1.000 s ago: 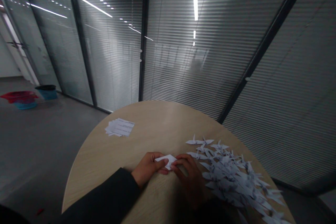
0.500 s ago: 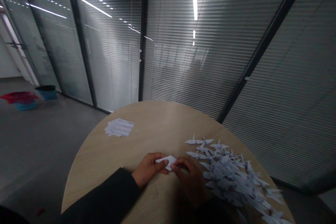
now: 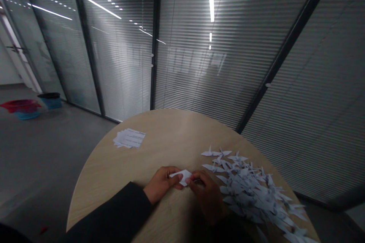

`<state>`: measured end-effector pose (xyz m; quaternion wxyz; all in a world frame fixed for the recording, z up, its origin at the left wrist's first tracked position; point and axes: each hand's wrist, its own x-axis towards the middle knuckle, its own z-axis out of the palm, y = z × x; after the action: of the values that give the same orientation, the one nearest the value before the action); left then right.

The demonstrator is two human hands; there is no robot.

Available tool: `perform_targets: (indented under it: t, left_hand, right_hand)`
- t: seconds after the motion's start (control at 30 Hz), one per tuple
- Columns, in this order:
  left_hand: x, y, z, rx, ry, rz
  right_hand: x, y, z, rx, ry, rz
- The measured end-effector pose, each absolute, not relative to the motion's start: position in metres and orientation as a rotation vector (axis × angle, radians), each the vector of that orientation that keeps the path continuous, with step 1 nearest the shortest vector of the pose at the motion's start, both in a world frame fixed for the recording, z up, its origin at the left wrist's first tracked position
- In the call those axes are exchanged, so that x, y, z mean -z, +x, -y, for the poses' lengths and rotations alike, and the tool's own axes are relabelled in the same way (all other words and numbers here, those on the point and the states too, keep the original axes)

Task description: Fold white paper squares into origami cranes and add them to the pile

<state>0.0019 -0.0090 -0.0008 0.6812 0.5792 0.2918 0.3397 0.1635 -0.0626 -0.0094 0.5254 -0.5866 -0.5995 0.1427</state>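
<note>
One small, angular piece of folded white paper [image 3: 186, 173], held between two hands over the near middle of a pale wood-grain desk with a curved edge [image 3: 173, 133]; contact with the wood cannot be told. One left hand [image 3: 160, 183], bare, dark-sleeved: gripping the piece's left part, thumb on top. One right hand [image 3: 207, 194], bare, in shadow: thumb and fingers pinching the piece's right end. One heap of many folded white paper cranes [image 3: 251, 191], just beyond the right hand, overlapping and densest toward the desk's right edge, a few looser at its far end. One fanned stack of white paper sheets with printed lines [image 3: 130, 138], near the far left edge, well apart from the hands. Two containers on the grey floor [image 3: 85, 136], left of the desk: one light-blue tub draped with a red plastic liner [image 3: 22, 107]; behind it, one blue bin with a black liner [image 3: 51, 101]; contents of both not discernible. Open room: a broad stretch of wood between stack and cranes, reaching the far edge, which stands close to a dark-framed glass partition with grey slatted blinds [image 3: 194, 87].
</note>
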Motion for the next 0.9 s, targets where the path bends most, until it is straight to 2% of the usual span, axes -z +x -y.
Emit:
perform_targets:
  t: [0.7,0.9]
  left_hand:
    - [-0.0022,0.0031,0.0121,-0.752,1.295,-0.737]
    - [-0.0048,0.0020,0.0118,-0.777,1.194,-0.700]
  right_hand:
    - [0.0023,0.1610,0.0644,-0.456,-1.462,1.337]
    - [0.0029,0.1610,0.0630,-0.589,-1.403,1.313]
